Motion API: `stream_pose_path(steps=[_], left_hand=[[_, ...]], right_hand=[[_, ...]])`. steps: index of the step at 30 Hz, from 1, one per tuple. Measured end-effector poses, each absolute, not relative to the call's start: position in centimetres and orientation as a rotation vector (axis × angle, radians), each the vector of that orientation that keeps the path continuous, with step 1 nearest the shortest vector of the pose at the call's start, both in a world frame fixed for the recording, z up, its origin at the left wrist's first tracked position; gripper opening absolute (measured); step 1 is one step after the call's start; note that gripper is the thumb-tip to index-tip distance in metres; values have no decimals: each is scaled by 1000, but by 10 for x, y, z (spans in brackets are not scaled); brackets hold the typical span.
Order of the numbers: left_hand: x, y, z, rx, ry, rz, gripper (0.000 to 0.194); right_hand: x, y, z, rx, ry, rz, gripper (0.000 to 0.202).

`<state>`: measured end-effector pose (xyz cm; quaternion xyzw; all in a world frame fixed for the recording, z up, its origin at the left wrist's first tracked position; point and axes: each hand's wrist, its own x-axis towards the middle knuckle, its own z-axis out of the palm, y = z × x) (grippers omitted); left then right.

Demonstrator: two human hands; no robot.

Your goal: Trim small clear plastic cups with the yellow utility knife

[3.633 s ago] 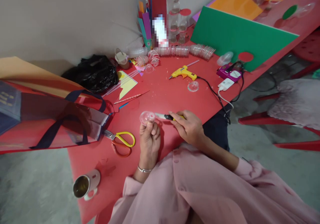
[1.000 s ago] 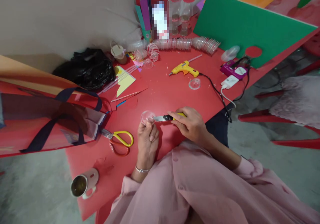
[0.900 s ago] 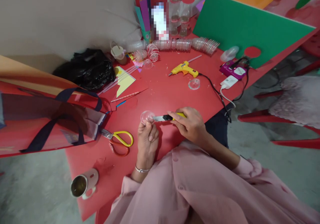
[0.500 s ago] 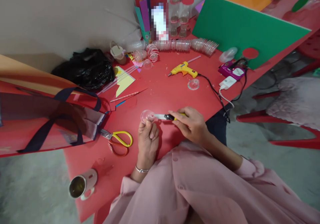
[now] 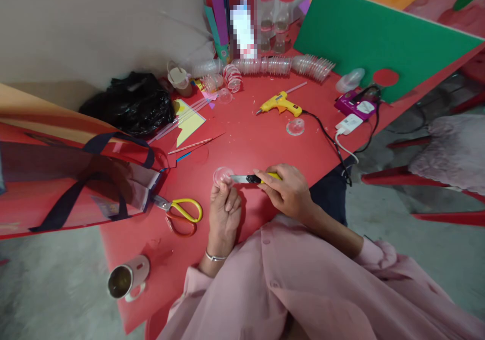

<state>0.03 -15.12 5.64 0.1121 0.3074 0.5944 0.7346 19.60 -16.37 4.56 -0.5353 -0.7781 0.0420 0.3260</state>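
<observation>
Head view, we note our left hand (image 5: 224,213) pinching a clear cup (image 5: 223,176) above the red desk (image 5: 242,143), our right hand (image 5: 288,191) closed around a knife (image 5: 248,179), blade tip at the cup's rim, scissors (image 5: 181,212) lying just left.

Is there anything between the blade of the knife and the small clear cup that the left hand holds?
Nothing visible. The left hand holds the small clear cup, and the blade of the utility knife in the right hand reaches its rim with no gap.
</observation>
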Motion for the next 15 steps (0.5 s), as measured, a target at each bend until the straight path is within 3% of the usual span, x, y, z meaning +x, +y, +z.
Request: stream_pose_path(steps=[9, 15], left_hand=[[-4, -156, 56, 313, 647, 1313, 22], [1, -153, 56, 242, 691, 1296, 18]], right_hand=[[214, -153, 38, -1509, -1880, 26, 33], [206, -162, 49, -1335, -2009, 213, 36]])
